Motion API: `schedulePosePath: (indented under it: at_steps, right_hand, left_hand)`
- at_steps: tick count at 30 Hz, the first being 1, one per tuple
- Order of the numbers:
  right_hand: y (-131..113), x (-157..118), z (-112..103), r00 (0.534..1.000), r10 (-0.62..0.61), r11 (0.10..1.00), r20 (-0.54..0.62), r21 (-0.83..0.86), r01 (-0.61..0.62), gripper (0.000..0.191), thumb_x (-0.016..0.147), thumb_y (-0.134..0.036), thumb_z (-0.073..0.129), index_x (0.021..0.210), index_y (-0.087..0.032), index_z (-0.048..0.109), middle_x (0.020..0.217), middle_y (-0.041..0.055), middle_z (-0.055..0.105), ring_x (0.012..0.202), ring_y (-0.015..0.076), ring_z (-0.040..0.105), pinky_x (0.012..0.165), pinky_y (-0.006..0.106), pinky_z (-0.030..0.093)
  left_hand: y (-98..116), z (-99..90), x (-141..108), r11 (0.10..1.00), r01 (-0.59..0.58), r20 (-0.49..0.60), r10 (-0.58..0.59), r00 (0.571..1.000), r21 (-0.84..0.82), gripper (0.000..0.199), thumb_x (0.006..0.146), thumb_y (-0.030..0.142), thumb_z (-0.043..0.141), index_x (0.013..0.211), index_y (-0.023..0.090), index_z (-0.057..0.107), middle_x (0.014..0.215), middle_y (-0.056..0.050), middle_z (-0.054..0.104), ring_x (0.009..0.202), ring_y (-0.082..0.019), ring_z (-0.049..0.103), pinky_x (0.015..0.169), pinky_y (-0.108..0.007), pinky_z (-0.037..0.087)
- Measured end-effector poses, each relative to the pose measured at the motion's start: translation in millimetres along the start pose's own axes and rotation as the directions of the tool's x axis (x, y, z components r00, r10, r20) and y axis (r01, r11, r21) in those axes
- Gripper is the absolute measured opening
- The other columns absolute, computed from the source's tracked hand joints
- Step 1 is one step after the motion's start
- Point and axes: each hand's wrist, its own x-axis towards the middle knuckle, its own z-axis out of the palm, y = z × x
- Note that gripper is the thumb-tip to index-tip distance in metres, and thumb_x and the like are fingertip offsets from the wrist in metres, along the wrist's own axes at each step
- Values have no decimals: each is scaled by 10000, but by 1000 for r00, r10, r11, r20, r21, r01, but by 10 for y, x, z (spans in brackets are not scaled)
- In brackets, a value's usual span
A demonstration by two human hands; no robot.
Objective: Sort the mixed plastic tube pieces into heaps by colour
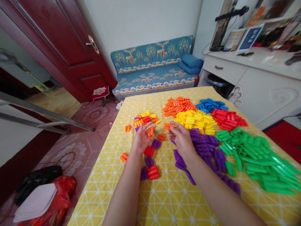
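Observation:
My left hand (140, 141) is turned palm up with its fingers curled around an orange plastic tube piece (150, 132). Between the thumb and fingertips of my right hand (181, 138) is another orange tube piece (167, 126), just right of the left hand and apart from it. Loose mixed pieces lie around the left hand, among them a red piece (149, 151), a purple piece (156, 144) and an orange one (161, 137). Beside my right hand spreads a purple pile (204, 147), with a yellow pile (196, 120) behind it.
More piles sit on the patterned yellow tablecloth (105, 188): orange (178, 106), blue (211, 105), red (228, 119) and green (256, 157). A small mixed heap (147, 119) lies at the far left. Past the table stand a blue sofa (150, 67) and a white cabinet (265, 91).

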Motion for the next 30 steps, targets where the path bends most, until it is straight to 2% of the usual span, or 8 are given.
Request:
schedulePosePath:
  at_steps: [3, 6, 11, 17, 22, 26, 28, 30]
  right_hand:
    - [65, -35, 17, 998, 37, 999, 49, -4, -37, 484, 582, -308, 792, 1027, -182, 647, 671, -42, 644, 578, 100, 610, 498, 188, 476]
    - [124, -7, 15, 994, 62, 998, 86, 6, -63, 472, 582, -290, 791, 1016, -176, 646, 690, -28, 667, 588, 104, 621, 508, 192, 486]
    - [1, 313, 149, 994, 96, 991, 53, 84, -100, 341, 594, -132, 728, 912, -175, 612, 676, -15, 677, 571, 98, 633, 541, 193, 509]
    - [-316, 663, 388, 999, -36, 961, -36, 272, 45, 349, 605, -48, 662, 877, -215, 522, 749, -31, 673, 824, 143, 717, 668, 225, 558]
    - [9, 245, 322, 992, 89, 994, 95, 60, -95, 253, 634, -202, 738, 860, -194, 627, 840, 5, 710, 714, 118, 682, 562, 182, 500]
    - [373, -198, 280, 931, 202, 972, 305, -179, -152, 210, 662, -298, 728, 835, -185, 690, 836, 36, 730, 627, 111, 637, 509, 191, 450]
    - [521, -325, 286, 909, 241, 958, 340, -233, -167, 221, 676, -312, 718, 852, -183, 687, 811, 39, 723, 602, 120, 630, 495, 206, 434]
    - [640, -375, 294, 928, 205, 964, 311, -228, -136, 256, 672, -319, 730, 885, -188, 674, 830, 31, 707, 618, 130, 637, 511, 222, 443]
  left_hand:
    - [51, -1, -34, 988, 4, 66, 7, 998, -154, 504, 902, 556, 461, 1165, 163, 634, 1140, -148, 678, 1080, -238, 636, 896, -389, 534]
    - [49, -24, -35, 976, -5, 90, 25, 996, -217, 482, 890, 499, 491, 1190, 144, 621, 1167, -158, 668, 1161, -259, 601, 987, -449, 487]
    - [41, -68, -6, 941, -24, 14, 31, 999, -338, 453, 885, 481, 485, 1131, 132, 638, 1114, -167, 682, 1139, -258, 609, 994, -452, 485]
    - [35, -84, 15, 890, -58, -76, 26, 997, -453, 457, 889, 481, 480, 1110, 117, 647, 1094, -188, 683, 1198, -302, 585, 959, -467, 516]
    - [55, -49, 18, 801, -71, -142, -17, 990, -594, 455, 909, 453, 468, 1116, 80, 627, 1168, -218, 651, 1244, -315, 566, 899, -419, 574]
    - [97, -27, 35, 756, -167, -304, -44, 952, -633, 234, 944, 201, 435, 1064, 111, 614, 1144, -164, 671, 1181, -228, 623, 856, -309, 604]
    - [117, -31, 48, 737, -185, -340, -64, 938, -650, 231, 942, 92, 400, 1041, 122, 607, 1128, -139, 681, 1128, -181, 654, 804, -228, 609]
    - [125, -39, 58, 722, -169, -333, -91, 938, -671, 243, 950, 64, 379, 1029, 121, 602, 1100, -128, 689, 1069, -152, 680, 745, -169, 606]
